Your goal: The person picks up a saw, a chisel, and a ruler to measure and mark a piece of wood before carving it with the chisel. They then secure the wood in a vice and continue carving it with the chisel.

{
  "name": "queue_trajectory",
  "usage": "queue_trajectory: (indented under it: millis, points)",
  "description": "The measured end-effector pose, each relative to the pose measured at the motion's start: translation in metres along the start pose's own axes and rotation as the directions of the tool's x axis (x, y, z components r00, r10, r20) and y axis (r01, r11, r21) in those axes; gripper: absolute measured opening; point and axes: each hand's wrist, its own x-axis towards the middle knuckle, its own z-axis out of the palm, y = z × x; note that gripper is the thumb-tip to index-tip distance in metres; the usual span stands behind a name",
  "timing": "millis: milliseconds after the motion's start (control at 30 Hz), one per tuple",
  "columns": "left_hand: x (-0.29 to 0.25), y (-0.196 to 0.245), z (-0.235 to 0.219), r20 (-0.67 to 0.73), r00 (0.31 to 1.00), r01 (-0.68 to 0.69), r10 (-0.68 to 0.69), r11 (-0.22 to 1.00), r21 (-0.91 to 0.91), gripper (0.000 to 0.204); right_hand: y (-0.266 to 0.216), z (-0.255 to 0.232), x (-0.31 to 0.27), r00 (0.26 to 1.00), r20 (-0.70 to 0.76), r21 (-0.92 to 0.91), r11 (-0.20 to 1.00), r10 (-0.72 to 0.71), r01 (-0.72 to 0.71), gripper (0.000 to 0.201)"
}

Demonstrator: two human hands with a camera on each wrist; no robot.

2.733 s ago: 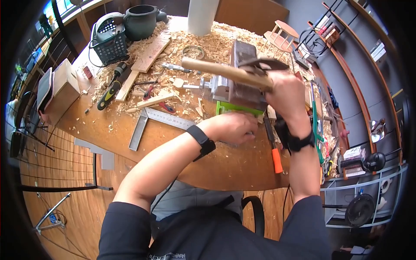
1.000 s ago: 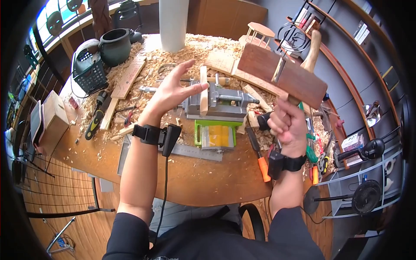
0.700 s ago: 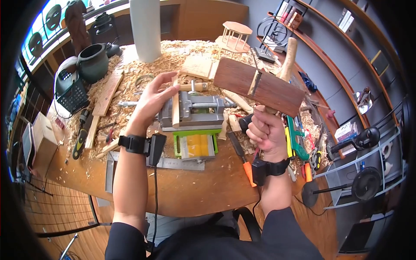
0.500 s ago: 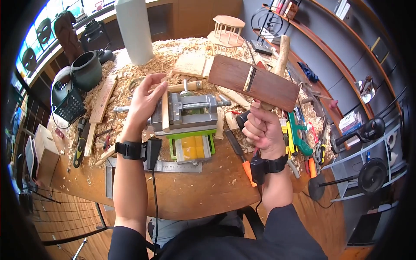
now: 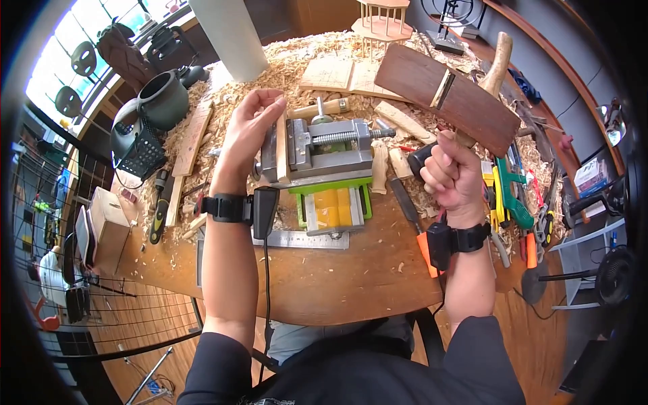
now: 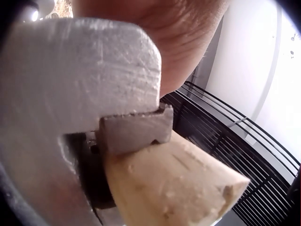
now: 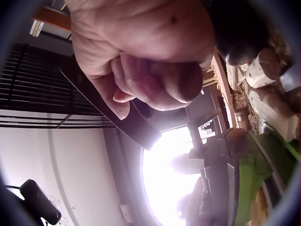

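In the head view, my left hand (image 5: 248, 131) is at the vise's left side, its fingers loosely bent and its thumb at the far end of a thin wood strip (image 5: 282, 152). The strip is clamped upright in the metal vise (image 5: 331, 162); the left wrist view shows the wood (image 6: 174, 183) held by a jaw, with my palm (image 6: 188, 42) above. My right hand (image 5: 452, 172) grips the handle of a wooden plane (image 5: 412, 81), raised right of the vise with its slotted underside showing. In the right wrist view, curled fingers (image 7: 150, 84) cover the handle.
Shavings (image 5: 297, 54) cover the back of the table (image 5: 324, 283). A steel ruler (image 5: 317, 239) and an orange-handled tool (image 5: 426, 253) are near the front. Green and yellow tools (image 5: 516, 196) lie right; a basket (image 5: 138, 155) and pot (image 5: 164, 98) stand left.
The plane has gone from above the vise to the right, turned underside up in my right hand. My left hand has moved from the vise's front to the strip's far end.
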Motion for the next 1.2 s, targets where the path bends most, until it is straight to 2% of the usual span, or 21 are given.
queue_trajectory:
  millis: [100, 333, 533, 600, 633, 667, 767, 800, 900, 1067, 1167, 1200]
  points:
    - [0.005, 0.003, -0.001, -0.024, 0.999, 0.033, -0.032, 0.998, 0.059, 0.020, -0.002, -0.003, 0.001, 0.999, -0.014, -0.009, 0.999, -0.033, 0.033, 0.035]
    - [0.015, 0.002, 0.003, -0.081, 0.995, 0.054, -0.050, 0.997, 0.053, 0.015, -0.008, -0.010, 0.001, 0.994, -0.050, -0.066, 0.993, -0.096, 0.093, 0.034]
    - [0.010, 0.008, -0.008, 0.021, 0.998, 0.058, -0.060, 0.994, 0.097, 0.024, -0.010, -0.010, 0.000, 0.990, -0.062, -0.023, 0.992, -0.129, 0.128, 0.034]
    - [-0.003, 0.012, -0.011, 0.034, 0.999, 0.001, -0.008, 0.978, 0.207, 0.034, -0.013, -0.013, 0.000, 0.989, -0.051, -0.037, 0.989, -0.142, 0.141, 0.034]
    - [-0.012, 0.017, -0.013, 0.069, 0.998, -0.010, -0.004, 0.980, 0.200, 0.044, -0.014, -0.014, -0.001, 0.988, -0.039, -0.051, 0.988, -0.149, 0.147, 0.034]
    - [-0.020, 0.015, -0.014, 0.073, 0.997, -0.012, -0.003, 0.980, 0.199, 0.044, -0.015, -0.014, -0.001, 0.987, -0.041, -0.053, 0.987, -0.153, 0.150, 0.034]
    - [-0.044, -0.004, -0.020, -0.121, 0.988, -0.079, 0.097, 0.986, 0.146, 0.042, -0.015, -0.011, -0.002, 0.981, -0.079, -0.086, 0.982, -0.177, 0.170, 0.034]
    - [-0.053, -0.007, -0.020, -0.162, 0.982, -0.071, 0.102, 0.980, 0.187, 0.040, -0.014, -0.011, -0.002, 0.979, -0.105, -0.079, 0.983, -0.172, 0.164, 0.034]
    - [-0.071, -0.030, -0.025, -0.241, 0.968, -0.055, 0.077, 0.994, 0.096, 0.034, -0.013, -0.009, 0.000, 0.969, -0.166, -0.104, 0.981, -0.181, 0.165, 0.033]
    - [-0.073, -0.044, -0.036, -0.277, 0.958, -0.058, 0.074, 0.996, 0.067, 0.024, -0.008, -0.002, 0.000, 0.918, -0.293, -0.223, 0.953, -0.266, 0.205, 0.034]
    - [-0.074, -0.045, -0.049, -0.438, 0.881, -0.117, 0.178, 0.980, 0.163, 0.023, -0.008, -0.006, 0.002, 0.914, -0.299, -0.220, 0.952, -0.275, 0.215, 0.037]
    - [-0.075, -0.043, -0.054, -0.492, 0.851, -0.129, 0.181, 0.982, 0.138, 0.023, -0.008, -0.005, 0.001, 0.911, -0.307, -0.226, 0.951, -0.276, 0.212, 0.037]
